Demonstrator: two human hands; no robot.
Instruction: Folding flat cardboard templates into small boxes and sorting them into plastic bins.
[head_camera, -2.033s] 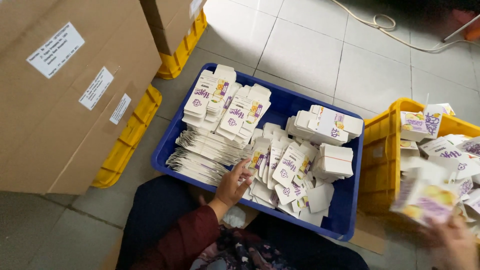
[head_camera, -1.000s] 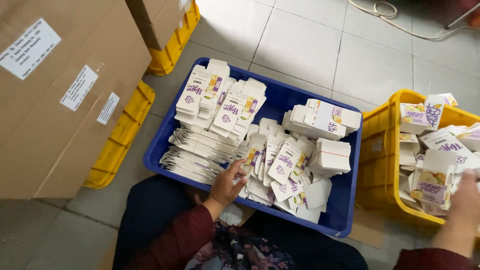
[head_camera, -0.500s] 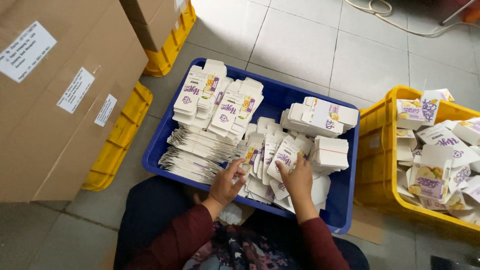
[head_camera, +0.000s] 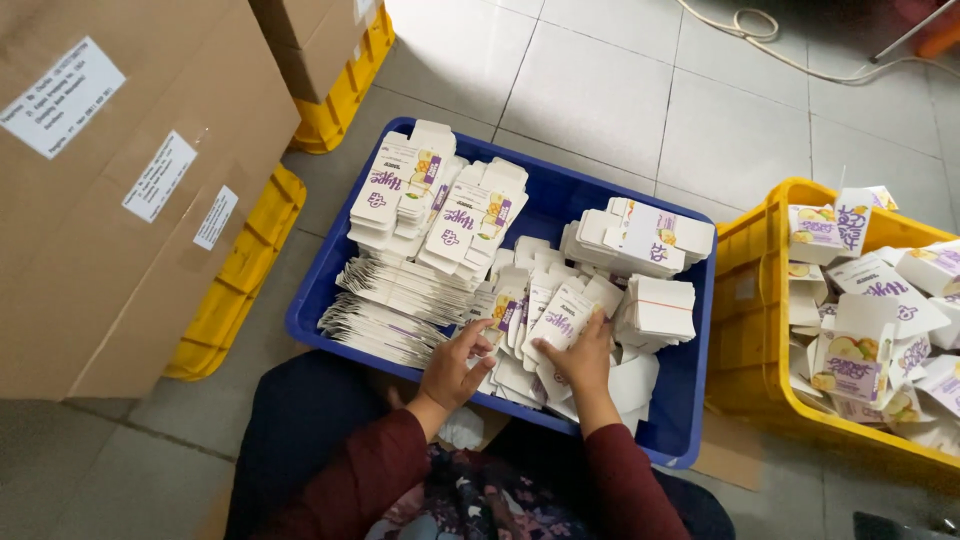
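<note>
A blue plastic crate (head_camera: 598, 196) on the floor holds several stacks of flat, unfolded white carton blanks with purple and yellow print (head_camera: 455, 215). My left hand (head_camera: 453, 365) rests at the crate's near edge, fingers curled on a loose pile of flat cartons (head_camera: 510, 310). My right hand (head_camera: 583, 350) lies beside it, fingers pressing on one flat carton (head_camera: 560, 318) on top of that pile. A banded white stack (head_camera: 662, 305) sits just right of my right hand.
A yellow crate (head_camera: 752, 300) to the right holds several folded-up small boxes (head_camera: 865, 345). Large cardboard cartons (head_camera: 110, 190) stand at left on yellow crates (head_camera: 235, 280). A cable (head_camera: 760, 40) lies on the tiled floor at the back.
My right hand came over from the yellow crate at the right into the blue crate and now rests on the loose pile beside my left hand. The camera view shifted slightly.
</note>
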